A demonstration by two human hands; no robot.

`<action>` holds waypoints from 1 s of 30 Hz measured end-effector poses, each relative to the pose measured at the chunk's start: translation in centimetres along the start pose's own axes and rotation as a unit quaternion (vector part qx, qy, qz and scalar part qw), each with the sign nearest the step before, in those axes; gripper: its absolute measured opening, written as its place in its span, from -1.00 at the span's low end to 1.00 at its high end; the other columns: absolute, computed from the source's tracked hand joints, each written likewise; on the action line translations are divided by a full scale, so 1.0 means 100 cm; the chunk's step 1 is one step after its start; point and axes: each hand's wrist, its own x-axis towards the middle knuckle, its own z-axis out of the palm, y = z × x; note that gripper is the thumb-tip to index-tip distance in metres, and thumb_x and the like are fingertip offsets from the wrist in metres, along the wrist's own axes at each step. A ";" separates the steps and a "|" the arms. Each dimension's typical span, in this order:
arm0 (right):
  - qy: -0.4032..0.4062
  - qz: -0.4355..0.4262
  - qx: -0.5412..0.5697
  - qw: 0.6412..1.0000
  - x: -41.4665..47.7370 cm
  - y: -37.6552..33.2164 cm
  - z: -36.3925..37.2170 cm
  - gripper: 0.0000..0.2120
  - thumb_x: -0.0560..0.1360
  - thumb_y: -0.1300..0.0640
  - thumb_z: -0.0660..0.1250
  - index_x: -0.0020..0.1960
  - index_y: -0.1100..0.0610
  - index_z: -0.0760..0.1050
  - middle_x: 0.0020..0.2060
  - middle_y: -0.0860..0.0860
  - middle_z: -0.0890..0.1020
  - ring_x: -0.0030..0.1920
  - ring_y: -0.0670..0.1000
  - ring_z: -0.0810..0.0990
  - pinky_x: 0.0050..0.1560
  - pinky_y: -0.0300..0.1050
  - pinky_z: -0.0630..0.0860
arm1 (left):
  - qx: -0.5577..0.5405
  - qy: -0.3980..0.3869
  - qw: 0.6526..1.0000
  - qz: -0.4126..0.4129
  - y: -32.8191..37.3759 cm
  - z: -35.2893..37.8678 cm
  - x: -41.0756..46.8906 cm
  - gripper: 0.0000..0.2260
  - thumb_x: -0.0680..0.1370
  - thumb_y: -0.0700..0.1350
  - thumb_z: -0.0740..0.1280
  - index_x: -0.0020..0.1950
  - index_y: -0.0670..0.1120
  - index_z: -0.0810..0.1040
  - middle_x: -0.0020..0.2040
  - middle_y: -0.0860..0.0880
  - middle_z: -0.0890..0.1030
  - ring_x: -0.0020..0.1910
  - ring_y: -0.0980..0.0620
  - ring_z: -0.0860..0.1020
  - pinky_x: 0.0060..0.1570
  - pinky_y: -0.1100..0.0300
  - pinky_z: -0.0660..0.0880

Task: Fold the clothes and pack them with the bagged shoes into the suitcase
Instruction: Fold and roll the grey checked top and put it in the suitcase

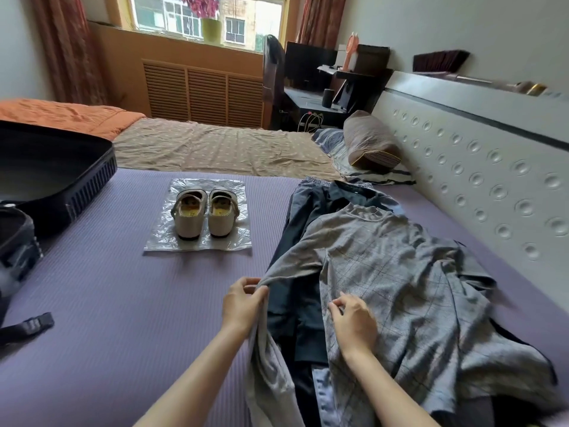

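A grey checked top [400,278] lies spread over dark clothes [311,211] on the right of the purple mat. My left hand [243,303] pinches the top's left sleeve, which hangs down toward me. Curled fingers of my right hand [354,322] rest on the top's body and gather a little fabric. A pair of cream shoes [204,214] stands on a clear plastic bag [160,241] at mid mat. The open black suitcase [55,167] lies at the left edge.
A purple mat [123,303] covers the near bed. A dark bag with a strap [18,257] sits at the left. A padded headboard [492,180] runs along the right, with a brown pillow [369,140] beside it. Beyond are a beige sheet and a desk.
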 end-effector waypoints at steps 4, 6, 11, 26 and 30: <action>0.010 -0.014 0.030 0.999 -0.009 -0.023 0.002 -0.90 0.51 0.08 0.36 -0.13 0.09 0.60 0.00 0.02 0.66 0.07 0.08 0.59 -0.06 -0.10 0.46 | -0.016 0.017 1.000 0.005 -0.007 -0.032 0.008 -0.92 0.45 -0.16 0.46 -0.08 -0.06 0.61 -0.26 0.08 0.60 -0.23 0.08 0.58 -0.35 0.42 0.39; 0.010 -0.027 0.034 0.999 -0.016 -0.035 0.001 -0.88 0.52 0.06 0.34 -0.13 0.07 0.59 -0.03 0.00 0.65 -0.02 0.05 0.60 -0.19 -0.15 0.37 | -0.019 0.033 0.999 0.010 -0.011 -0.050 0.010 -0.92 0.44 -0.17 0.47 -0.10 -0.06 0.63 -0.27 0.07 0.61 -0.21 0.05 0.60 -0.29 0.34 0.42; -0.025 -0.063 0.077 0.995 -0.050 -0.078 0.003 -0.89 0.51 0.03 0.35 -0.13 0.04 0.60 -0.09 -0.02 0.66 0.04 0.03 0.60 -0.11 -0.13 0.38 | 0.010 0.089 0.996 0.029 -0.029 -0.109 0.014 -0.90 0.42 -0.18 0.48 -0.09 -0.10 0.67 -0.28 -0.05 0.64 -0.26 0.02 0.58 -0.21 0.22 0.42; -0.200 -0.188 0.035 0.961 -0.150 -0.199 0.026 -0.74 0.59 -0.07 0.18 0.11 0.02 0.55 0.07 -0.01 0.63 0.13 0.04 0.55 0.03 -0.12 0.41 | 0.153 0.260 0.952 0.057 -0.074 -0.253 -0.006 -0.86 0.42 -0.21 0.47 -0.04 -0.12 0.67 -0.05 -0.17 0.58 -0.12 -0.15 0.59 -0.02 0.02 0.47; -0.251 -0.222 -0.035 0.942 -0.166 -0.199 0.038 -0.70 0.60 -0.07 0.13 0.11 0.06 0.55 0.10 0.03 0.61 0.15 0.08 0.54 0.05 -0.09 0.43 | 0.204 0.218 0.953 0.048 -0.077 -0.265 -0.009 -0.81 0.37 -0.16 0.52 -0.04 -0.12 0.68 -0.06 -0.18 0.57 -0.07 -0.20 0.58 0.05 -0.03 0.46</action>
